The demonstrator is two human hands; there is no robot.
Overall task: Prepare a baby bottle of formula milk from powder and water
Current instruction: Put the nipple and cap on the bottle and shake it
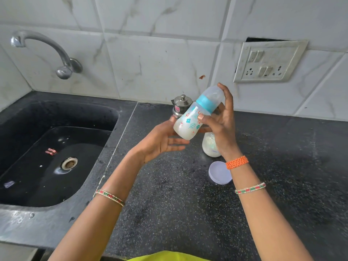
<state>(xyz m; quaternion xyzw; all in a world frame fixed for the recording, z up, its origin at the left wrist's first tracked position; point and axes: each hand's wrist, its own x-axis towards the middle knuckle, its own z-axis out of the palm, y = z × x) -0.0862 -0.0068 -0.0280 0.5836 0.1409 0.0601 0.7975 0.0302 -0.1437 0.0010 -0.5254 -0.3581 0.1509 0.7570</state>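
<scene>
Sink (24,117): black stone basin on the left, wet, well clear of the action, so it's not part of this step.
Counter (282,166): dark speckled stone slab, holding the leftovers of the mixing.
Right hand (220,125): wrapped round the bottle's upper body, fingers up near the cap; looks like the grip you'd use to shake it.
Left hand (162,140): open palm, fingers spread, just cupping the bottle's base to steady it.
Bottle (195,117): clear plastic baby bottle with teal collar and domed cap, tilted mid-air over the counter, cloudy white milk pooled low. Capped, so I'd guess it's being mixed.
Jar (210,147): small clear powder jar behind the right wrist, open.
Lid (219,173): round pale lilac plastic lid lying flat just in front of the jar.
</scene>
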